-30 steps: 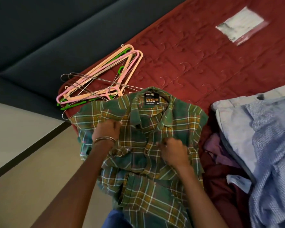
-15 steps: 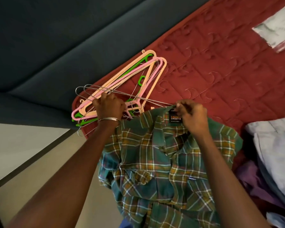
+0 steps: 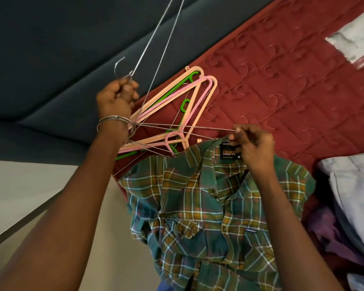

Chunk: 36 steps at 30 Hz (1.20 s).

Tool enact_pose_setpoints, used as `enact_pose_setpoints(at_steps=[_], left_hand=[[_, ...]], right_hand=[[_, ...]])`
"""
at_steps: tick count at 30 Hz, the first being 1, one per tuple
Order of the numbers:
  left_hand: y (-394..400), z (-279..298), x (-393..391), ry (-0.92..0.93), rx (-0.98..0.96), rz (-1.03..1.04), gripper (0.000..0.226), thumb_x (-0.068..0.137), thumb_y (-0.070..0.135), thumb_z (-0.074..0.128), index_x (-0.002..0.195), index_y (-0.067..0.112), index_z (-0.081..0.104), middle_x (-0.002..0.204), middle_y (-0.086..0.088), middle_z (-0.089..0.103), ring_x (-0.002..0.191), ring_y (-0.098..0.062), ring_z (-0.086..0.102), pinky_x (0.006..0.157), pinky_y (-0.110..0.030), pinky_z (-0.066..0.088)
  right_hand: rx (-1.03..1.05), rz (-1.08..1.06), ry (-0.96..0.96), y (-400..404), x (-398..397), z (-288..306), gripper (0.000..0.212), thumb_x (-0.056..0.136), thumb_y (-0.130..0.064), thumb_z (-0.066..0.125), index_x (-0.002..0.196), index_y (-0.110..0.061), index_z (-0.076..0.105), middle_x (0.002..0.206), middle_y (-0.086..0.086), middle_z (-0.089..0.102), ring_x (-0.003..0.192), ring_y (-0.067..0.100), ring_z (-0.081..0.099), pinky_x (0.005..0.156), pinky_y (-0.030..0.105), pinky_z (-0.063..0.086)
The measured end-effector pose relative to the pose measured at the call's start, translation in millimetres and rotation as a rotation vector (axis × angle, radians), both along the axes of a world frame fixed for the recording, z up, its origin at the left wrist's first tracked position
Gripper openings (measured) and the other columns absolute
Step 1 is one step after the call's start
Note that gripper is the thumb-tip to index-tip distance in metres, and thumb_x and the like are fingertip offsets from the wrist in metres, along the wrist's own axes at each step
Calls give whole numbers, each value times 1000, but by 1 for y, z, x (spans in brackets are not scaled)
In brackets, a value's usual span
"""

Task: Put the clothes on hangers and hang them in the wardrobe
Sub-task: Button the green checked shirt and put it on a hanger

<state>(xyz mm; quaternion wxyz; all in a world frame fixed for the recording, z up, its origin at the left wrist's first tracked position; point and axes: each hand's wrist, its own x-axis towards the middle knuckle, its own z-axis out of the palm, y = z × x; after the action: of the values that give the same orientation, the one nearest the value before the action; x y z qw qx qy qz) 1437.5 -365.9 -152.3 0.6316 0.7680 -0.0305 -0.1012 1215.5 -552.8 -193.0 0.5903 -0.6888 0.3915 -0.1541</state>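
Head view: one plaid shirt [image 3: 208, 206], two hands.

left hand [image 3: 116, 97] lifted wire hanger [image 3: 156, 51] off pile | right hand [image 3: 253, 145] raised shirt collar [image 3: 208, 152]

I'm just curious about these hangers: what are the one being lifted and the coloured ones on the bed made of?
The lifted hanger looks like thin bare steel wire: grey, shiny, twisted at the neck. The coloured hangers look like moulded plastic: thick, smooth, matte bars in peach, pink and green.
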Motion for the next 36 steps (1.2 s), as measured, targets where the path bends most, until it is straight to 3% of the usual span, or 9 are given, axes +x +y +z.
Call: enact_pose_setpoints(at_steps=[8,13,16,18,23,28,30,33,36], left_hand=[[-13,33,0,-383,209,-234,19,87,5,53,96,11,68,79,20,67,69,4,60,76,-19,51],[-27,49,-38,-749,488,-585,19,86,9,59,97,6,74,86,-9,71,76,-12,60,76,-17,43],[-38,57,-78,-707,455,-689,18,84,7,60,95,4,75,88,-10,73,76,-15,63,76,-15,43],[-45,62,-105,-628,433,-775,19,84,8,61,96,3,75,87,-9,73,75,-17,65,72,-11,44],[-59,53,-155,-424,496,-918,15,85,8,64,96,9,74,79,-7,72,63,-9,62,66,-9,45],[-61,29,-199,-664,701,-454,19,70,30,73,82,16,70,101,-9,63,96,-31,55,81,-42,41],[-59,26,-220,-586,624,-337,18,75,33,72,81,17,69,99,-10,61,94,-29,53,80,-38,40],[-54,28,-258,-50,376,-691,11,84,24,69,88,14,71,92,-4,67,78,-1,59,76,-25,50],[-51,16,-296,410,272,-993,54,72,44,74,116,14,64,105,-3,68,87,2,60,80,-17,49]], right_hand=[[51,-70,-90,-6,-35,23,11,96,-13,57,103,-11,66,79,4,68,67,13,62,63,28,49],[-136,-86,-145,-2,-54,49,43,87,-16,70,127,-10,55,106,2,65,95,9,62,77,23,49],[-408,127,-54,-1,-65,66,69,80,-36,74,141,-23,44,137,-2,53,125,13,47,97,23,41],[-356,304,-57,0,-73,72,70,81,-38,73,142,-24,43,140,-2,52,128,11,47,104,25,39],[-44,308,-150,4,-89,74,26,90,-23,64,114,-13,65,96,3,74,72,14,68,70,31,55],[347,-45,-109,8,-111,71,15,90,3,60,99,-6,67,69,3,71,47,9,46,41,16,36],[485,-170,-155,8,-120,70,26,91,4,57,113,-8,63,70,3,70,49,9,45,41,16,34],[714,-270,-334,6,-126,73,50,91,8,52,134,-18,51,68,3,64,54,10,52,50,23,50],[675,-289,-359,-1,-128,72,79,89,15,50,145,-38,31,74,6,61,69,14,62,72,48,58]])
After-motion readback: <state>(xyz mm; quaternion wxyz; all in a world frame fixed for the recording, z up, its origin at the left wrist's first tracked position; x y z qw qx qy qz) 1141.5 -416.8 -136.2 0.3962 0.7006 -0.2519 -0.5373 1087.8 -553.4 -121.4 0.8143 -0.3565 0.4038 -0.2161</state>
